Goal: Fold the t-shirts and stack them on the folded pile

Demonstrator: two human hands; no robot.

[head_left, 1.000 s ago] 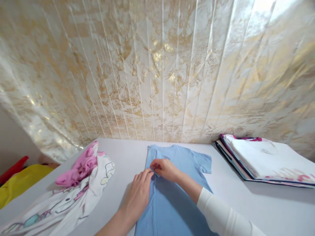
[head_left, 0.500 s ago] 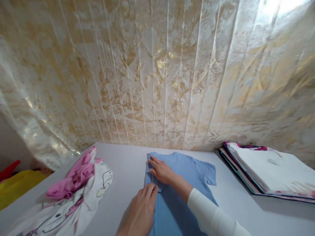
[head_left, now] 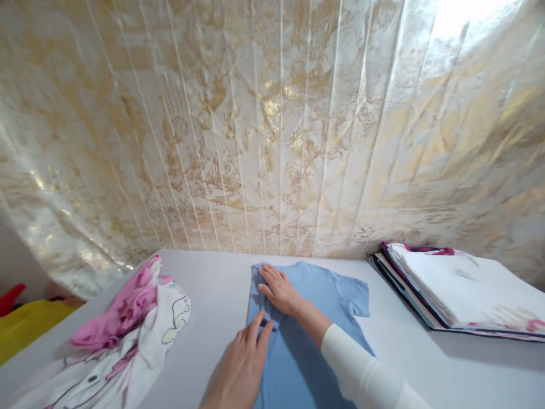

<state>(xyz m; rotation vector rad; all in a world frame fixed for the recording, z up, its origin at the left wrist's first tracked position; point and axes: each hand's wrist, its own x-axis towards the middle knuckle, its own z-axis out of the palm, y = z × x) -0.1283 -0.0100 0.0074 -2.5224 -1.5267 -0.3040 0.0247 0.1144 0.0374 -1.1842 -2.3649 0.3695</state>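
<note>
Curtain: a white-and-gold sheeny curtain (head_left: pixel 281 130) with vertical creases, hanging behind the table.
Table: white table (head_left: pixel 213 295) with its far edge close to the curtain.
Blue shirt: blue shirt (head_left: pixel 327 301) lying flat at mid-table; one short sleeve points right; the lower end runs out of view.
Clothes stack: folded clothes stack (head_left: pixel 472 289) at right, white garment on top, apart from the shirt.
Loose garment: crumpled pink-and-white garment (head_left: pixel 140 324) with printed figures, at left.
Yellow cloth: yellow cloth (head_left: pixel 34 324) at the far left, beyond the table edge.
Left hand: left hand (head_left: pixel 240 360) at the shirt's left edge; thumb and forefinger slightly parted over fabric; cannot tell whether they pinch it.
Right hand: right hand (head_left: pixel 279 291) palm down on the shirt's upper left, fingers extended, thumb spread.
Red item: red item (head_left: pixel 12 299) just beyond the yellow cloth, partly in view.
</note>
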